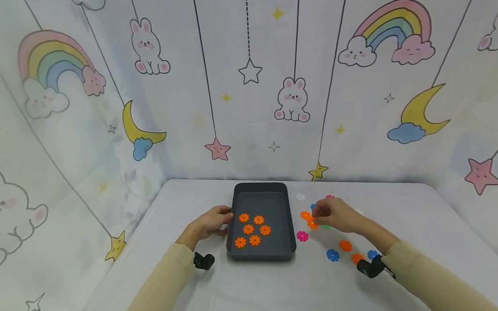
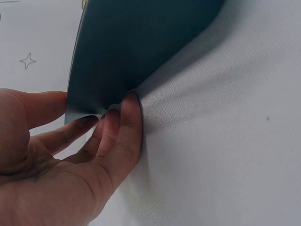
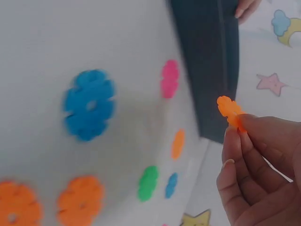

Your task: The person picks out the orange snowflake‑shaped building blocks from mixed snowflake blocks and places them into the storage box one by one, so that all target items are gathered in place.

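Note:
A dark grey tray [image 1: 270, 202] lies on the table with several orange flower-shaped discs [image 1: 248, 229] inside. At its left side, my left hand [image 1: 212, 221] holds the tray wall. In the left wrist view the thumb meets the rim and the fingers [image 2: 129, 127] lie against the outer wall; the thumb's tip is hidden. To the right of the tray, my right hand [image 1: 338, 215] pinches an orange flower-shaped disc [image 3: 229, 109] between thumb and fingers, held above the table. Another orange disc [image 1: 305, 215] lies close by that hand.
Around the right hand lie loose discs: pink [image 1: 302, 236], blue [image 1: 332, 255], green [image 1: 326, 226], white [image 1: 300, 197] and orange [image 1: 345, 246]. More blue and orange ones are near the right wrist. A patterned cloth wall [image 1: 246, 108] stands behind the white table [image 1: 256, 291].

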Motion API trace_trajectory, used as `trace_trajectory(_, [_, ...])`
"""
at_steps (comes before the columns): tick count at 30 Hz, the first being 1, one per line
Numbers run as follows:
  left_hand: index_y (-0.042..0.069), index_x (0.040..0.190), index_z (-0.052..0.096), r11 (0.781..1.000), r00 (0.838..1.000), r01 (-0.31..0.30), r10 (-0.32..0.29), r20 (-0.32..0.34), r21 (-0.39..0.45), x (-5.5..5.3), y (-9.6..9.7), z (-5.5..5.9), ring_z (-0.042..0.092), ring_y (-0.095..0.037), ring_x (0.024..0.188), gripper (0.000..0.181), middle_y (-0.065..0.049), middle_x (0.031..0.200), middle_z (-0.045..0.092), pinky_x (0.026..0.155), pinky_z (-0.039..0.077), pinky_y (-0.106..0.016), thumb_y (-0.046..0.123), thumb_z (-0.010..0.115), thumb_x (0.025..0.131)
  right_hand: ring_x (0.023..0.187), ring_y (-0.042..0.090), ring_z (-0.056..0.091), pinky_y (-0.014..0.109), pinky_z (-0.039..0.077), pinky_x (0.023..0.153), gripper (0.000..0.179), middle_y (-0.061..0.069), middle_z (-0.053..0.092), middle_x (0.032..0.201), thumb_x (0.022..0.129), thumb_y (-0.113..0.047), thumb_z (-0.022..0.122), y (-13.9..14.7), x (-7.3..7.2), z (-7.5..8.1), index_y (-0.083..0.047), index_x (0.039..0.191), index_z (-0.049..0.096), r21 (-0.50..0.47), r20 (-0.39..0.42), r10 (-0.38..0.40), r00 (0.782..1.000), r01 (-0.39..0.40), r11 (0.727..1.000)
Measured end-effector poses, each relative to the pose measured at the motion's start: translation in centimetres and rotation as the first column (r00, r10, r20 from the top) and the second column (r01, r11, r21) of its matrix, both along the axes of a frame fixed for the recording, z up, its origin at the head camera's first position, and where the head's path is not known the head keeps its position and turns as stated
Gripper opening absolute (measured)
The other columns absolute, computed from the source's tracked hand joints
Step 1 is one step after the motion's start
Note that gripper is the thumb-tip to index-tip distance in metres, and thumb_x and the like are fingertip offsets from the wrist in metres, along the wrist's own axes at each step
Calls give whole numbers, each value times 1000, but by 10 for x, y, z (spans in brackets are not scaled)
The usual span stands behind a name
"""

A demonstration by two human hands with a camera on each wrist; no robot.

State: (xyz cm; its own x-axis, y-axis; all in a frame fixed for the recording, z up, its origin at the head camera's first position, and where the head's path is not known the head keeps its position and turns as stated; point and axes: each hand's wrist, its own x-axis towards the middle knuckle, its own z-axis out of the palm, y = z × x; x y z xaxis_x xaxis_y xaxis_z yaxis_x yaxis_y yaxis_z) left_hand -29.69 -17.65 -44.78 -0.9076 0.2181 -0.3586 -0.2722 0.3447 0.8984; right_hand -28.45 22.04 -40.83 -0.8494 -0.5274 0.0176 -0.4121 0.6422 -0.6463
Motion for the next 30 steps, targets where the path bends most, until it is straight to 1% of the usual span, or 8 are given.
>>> trace_trajectory(4, [-1,150,43,1000,1000,-1,1,1,2,-1,0,1,56,-33,127,46,-20,143,54,94,56,-45,17,51,108,81,25,69,27,58,75,5,4,72,89,93,-5,72,-19,-7,14,-3,98,70,-40,-10,37,999,-37,998])
trace_trajectory(9, [-1,150,44,1000,1000,3,-3,0,7,-2,1,0,56,-32,126,45,-19,143,55,92,57,-44,17,51,108,77,18,68,31,58,73,4,6,72,89,93,-4,71,-47,-18,24,-3,97,71,-52,-17,72,997,-73,996])
trace_trajectory(11, [-1,149,44,1000,1000,7,-7,-2,7,-2,1,0,57,-32,126,45,-19,142,55,92,57,-43,17,51,108,77,17,67,31,58,72,4,4,72,89,94,-5,72,-59,-24,26,-4,97,71,-32,-17,82,996,-83,996])
trace_trajectory(15, [-2,149,44,1000,1000,10,-10,-4,10,-1,1,0,57,-32,126,45,-19,142,55,92,57,-44,17,51,108,79,25,68,32,57,71,5,5,73,88,94,-5,71,-81,-37,30,-2,98,72,16,4,96,995,-96,995])
trace_trajectory(18, [-1,149,45,1000,1000,8,-8,-4,12,0,1,0,57,-32,127,45,-19,142,55,93,56,-44,17,51,108,79,26,68,33,57,70,6,6,74,88,93,-4,70,-98,-48,30,-1,98,73,42,29,69,997,-70,997])
trace_trajectory(22, [-1,149,44,1000,1000,9,-9,-2,12,0,0,1,56,-32,127,45,-19,143,55,93,56,-45,17,51,109,75,19,67,33,58,69,6,7,73,90,92,-4,71,-117,-62,24,-1,96,73,60,59,-21,998,17,998])
trace_trajectory(26, [-1,149,44,1000,1000,11,-10,-2,12,0,-1,0,56,-32,128,46,-19,143,55,93,56,-44,17,51,108,74,19,67,32,58,68,7,10,72,92,91,-2,70,-132,-70,16,1,95,75,47,94,-95,991,91,995])
trace_trajectory(30, [-1,149,45,1000,1000,10,-10,1,13,0,-1,1,57,-32,127,45,-19,142,55,92,57,-43,17,52,108,74,20,68,33,59,68,9,12,73,92,90,1,69,-143,-75,7,4,96,75,15,106,-113,988,112,994])
